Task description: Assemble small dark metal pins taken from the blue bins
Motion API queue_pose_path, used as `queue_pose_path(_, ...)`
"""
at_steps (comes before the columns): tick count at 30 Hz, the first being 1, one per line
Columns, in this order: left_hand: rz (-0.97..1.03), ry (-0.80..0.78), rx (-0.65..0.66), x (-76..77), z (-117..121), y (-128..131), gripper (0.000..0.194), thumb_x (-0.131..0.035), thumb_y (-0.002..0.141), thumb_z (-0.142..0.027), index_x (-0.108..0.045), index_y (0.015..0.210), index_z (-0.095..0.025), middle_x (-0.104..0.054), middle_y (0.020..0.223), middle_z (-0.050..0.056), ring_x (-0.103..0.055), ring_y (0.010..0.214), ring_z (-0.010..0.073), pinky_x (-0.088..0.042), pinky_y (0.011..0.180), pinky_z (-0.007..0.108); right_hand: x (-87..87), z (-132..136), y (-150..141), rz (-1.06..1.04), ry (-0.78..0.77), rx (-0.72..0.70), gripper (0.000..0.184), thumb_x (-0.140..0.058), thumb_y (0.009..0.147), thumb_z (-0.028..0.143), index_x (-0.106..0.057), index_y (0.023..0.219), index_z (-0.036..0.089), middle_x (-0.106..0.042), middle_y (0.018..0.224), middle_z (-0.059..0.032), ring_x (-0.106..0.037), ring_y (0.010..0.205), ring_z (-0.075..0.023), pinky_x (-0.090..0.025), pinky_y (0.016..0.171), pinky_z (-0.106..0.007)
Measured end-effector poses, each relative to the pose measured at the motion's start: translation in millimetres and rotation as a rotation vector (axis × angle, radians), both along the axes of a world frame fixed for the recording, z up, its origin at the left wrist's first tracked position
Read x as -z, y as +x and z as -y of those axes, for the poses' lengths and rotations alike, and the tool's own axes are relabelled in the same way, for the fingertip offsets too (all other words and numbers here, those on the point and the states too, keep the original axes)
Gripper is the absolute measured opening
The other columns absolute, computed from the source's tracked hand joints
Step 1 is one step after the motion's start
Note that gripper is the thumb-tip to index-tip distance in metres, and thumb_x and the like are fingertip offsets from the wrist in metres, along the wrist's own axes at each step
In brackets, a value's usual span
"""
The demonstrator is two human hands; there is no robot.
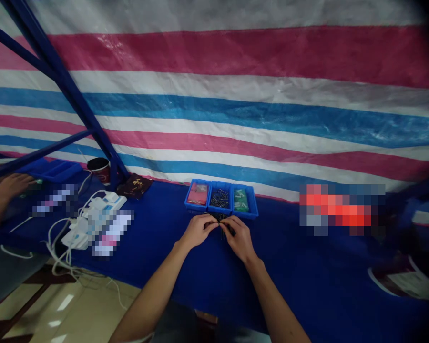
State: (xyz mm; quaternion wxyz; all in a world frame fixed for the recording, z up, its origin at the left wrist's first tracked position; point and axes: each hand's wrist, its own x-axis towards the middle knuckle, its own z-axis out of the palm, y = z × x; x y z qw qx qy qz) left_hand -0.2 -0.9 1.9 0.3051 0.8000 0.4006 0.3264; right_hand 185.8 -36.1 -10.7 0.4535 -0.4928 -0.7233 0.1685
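My left hand [197, 230] and my right hand [240, 238] meet over the blue table, just in front of three joined blue bins. Fingertips of both are pinched together around something too small and dark to make out. Several thin dark pieces show between and below the fingers. Pink-red material lies in the left bin [197, 207]. Dark, thin, pin-like pieces [219, 197] fill the middle bin [219, 210]. In the right bin [253, 202] are green and whitish small items [240, 200].
Left of my arms lie a white power strip [75, 237] with tangled cables and a brown packet [136, 186]. A dark cup [99, 170] stands behind them. Another person's hand [12, 186] is at far left. A round container [403, 277] sits at right.
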Motion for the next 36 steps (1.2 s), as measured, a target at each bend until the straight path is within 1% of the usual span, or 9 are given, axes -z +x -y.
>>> queue_pose_path(5,-0.001,0.001,0.009,0.7,0.0,-0.5,0.023,-0.057,0.097,-0.032,-0.072,0.089,-0.017,-0.070,0.081,0.003,-0.060,0.071,0.0146,-0.042,0.069,0.023,2.1,-1.0,1.0,0.016,0.010,-0.034,0.022,-0.050,0.101,0.030,-0.072,0.101,0.023,-0.069,0.093,-0.0066,-0.065,0.087,-0.0214,-0.052,0.082,-0.035)
queue_pose_path(10,-0.011,-0.037,-0.005,-1.3,-0.2,0.0,0.026,-0.055,0.097,-0.035,-0.073,0.092,-0.017,-0.072,0.084,0.004,-0.063,0.075,0.0160,-0.045,0.073,0.024,1.6,-0.3,1.2,-0.009,-0.006,0.004,0.023,-0.050,0.101,0.030,-0.073,0.100,0.024,-0.070,0.094,-0.0070,-0.066,0.088,-0.0214,-0.053,0.082,-0.034)
queue_pose_path(16,0.013,-0.052,-0.021,-3.2,0.6,-0.3,0.027,-0.053,0.097,-0.035,-0.071,0.088,-0.017,-0.070,0.076,0.003,-0.061,0.070,0.0152,-0.044,0.068,0.024,1.6,0.4,0.6,0.007,-0.018,-0.019,0.021,-0.052,0.100,0.031,-0.071,0.104,0.024,-0.070,0.096,-0.0064,-0.066,0.088,-0.0211,-0.052,0.081,-0.033)
queue_pose_path(22,-0.010,-0.088,-0.012,-5.2,1.7,-1.0,0.029,-0.053,0.097,-0.037,-0.072,0.091,-0.017,-0.070,0.074,0.003,-0.060,0.068,0.0151,-0.044,0.066,0.023,-0.6,1.2,0.7,0.014,-0.041,-0.024,0.025,-0.049,0.101,0.032,-0.072,0.098,0.023,-0.069,0.089,-0.0060,-0.065,0.081,-0.0205,-0.052,0.076,-0.032)
queue_pose_path(28,0.004,-0.077,-0.003,-6.2,1.8,-0.9,0.030,-0.050,0.098,-0.035,-0.071,0.088,-0.017,-0.069,0.072,0.002,-0.059,0.066,0.0140,-0.043,0.066,0.023,-0.5,2.4,-0.9,0.028,-0.044,-0.024,0.022,-0.051,0.100,0.032,-0.071,0.105,0.024,-0.069,0.089,-0.0052,-0.064,0.076,-0.0191,-0.051,0.072,-0.030)
queue_pose_path(32,-0.018,-0.095,0.002,-7.6,2.2,-0.7,0.032,-0.050,0.098,-0.038,-0.071,0.087,-0.016,-0.069,0.071,0.002,-0.058,0.065,0.0142,-0.042,0.065,0.023,-1.3,2.2,-0.8,0.023,-0.035,-0.033,0.025,-0.048,0.101,0.033,-0.071,0.101,0.023,-0.069,0.088,-0.0053,-0.065,0.078,-0.0197,-0.051,0.073,-0.030)
queue_pose_path(36,-0.011,-0.090,0.002,-8.2,2.4,-0.9,0.035,-0.049,0.098,-0.040,-0.072,0.089,-0.016,-0.068,0.071,0.002,-0.058,0.065,0.0144,-0.042,0.065,0.023,-3.0,2.6,-0.9,0.030,-0.039,-0.029,0.025,-0.048,0.102,0.033,-0.070,0.098,0.023,-0.067,0.084,-0.0042,-0.063,0.072,-0.0185,-0.049,0.069,-0.029)
